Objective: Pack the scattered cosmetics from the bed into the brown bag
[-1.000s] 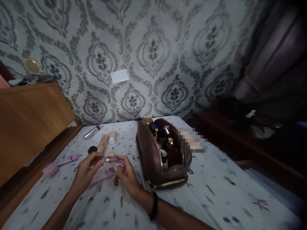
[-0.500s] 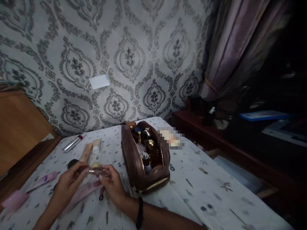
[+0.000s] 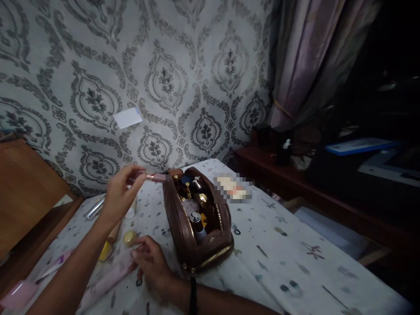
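My left hand point(image 3: 124, 190) is raised at the far left corner of the bag, its fingers pinched on one end of a slim pinkish tube with a shiny band, perhaps a lip gloss point(image 3: 159, 177). The brown makeup bag point(image 3: 177, 218) stands unzipped, with several bottles point(image 3: 197, 221) with gold and silver caps inside. Low over the cloth, my right hand point(image 3: 153, 264) has its fingers loosely bent and apart, beside a small round jar with a yellowish lid point(image 3: 130, 237). Its fingertips are close to a long pale pink tube point(image 3: 111, 273); contact is unclear.
On the left lie a silver tube point(image 3: 94, 208), a yellow round item point(image 3: 105, 251) and a pink-capped item point(image 3: 19, 294), partly behind my left arm. A blurred-out packet point(image 3: 232, 187) lies right of the bag. The patterned wall point(image 3: 164, 87) rises behind the table.
My left hand has carried the slim tube up and right to the bag's far corner. My right hand has let go of it and dropped slightly, near the jar. The view has shifted a little.
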A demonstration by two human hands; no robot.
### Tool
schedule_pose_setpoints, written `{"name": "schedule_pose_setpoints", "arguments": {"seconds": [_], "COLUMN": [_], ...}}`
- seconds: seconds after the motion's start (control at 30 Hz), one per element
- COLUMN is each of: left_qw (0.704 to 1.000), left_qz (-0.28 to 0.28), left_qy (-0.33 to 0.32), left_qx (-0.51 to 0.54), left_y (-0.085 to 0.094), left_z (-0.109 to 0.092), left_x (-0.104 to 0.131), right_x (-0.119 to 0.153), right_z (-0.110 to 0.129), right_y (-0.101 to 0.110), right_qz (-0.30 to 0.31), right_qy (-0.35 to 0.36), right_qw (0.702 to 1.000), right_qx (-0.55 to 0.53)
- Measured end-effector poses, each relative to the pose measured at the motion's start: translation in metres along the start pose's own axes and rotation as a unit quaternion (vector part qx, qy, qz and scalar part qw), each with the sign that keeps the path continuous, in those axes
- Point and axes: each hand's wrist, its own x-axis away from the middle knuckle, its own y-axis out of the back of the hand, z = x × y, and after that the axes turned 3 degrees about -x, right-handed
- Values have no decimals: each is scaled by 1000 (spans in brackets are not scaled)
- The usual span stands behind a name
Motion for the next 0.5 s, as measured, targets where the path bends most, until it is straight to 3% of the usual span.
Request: {"name": "schedule_pose_setpoints", "arguments": {"seconds": [0.07, 0.2, 0.37, 0.5], "left_qw": [998, 974, 920, 878], "left_qz": [32, 148, 272, 334], "left_qy": [-46, -108, -100, -85], "left_qx": [-37, -136, -263, -333], "left_y": [-12, -39, -66, -81], "left_z": [-7, -15, -27, -37], "left_x": [-20, -46, -60, -69], "right_x": [0, 0, 1, 1], "right_z": [1, 2, 3, 2], "right_y": [0, -2, -3, -2], "right_qz": [1, -6, 5, 25], "right_qy": [-2, -10, -8, -4], "right_qw": [1000, 1000, 1000, 999], "right_qx": [6, 6, 10, 32]}}
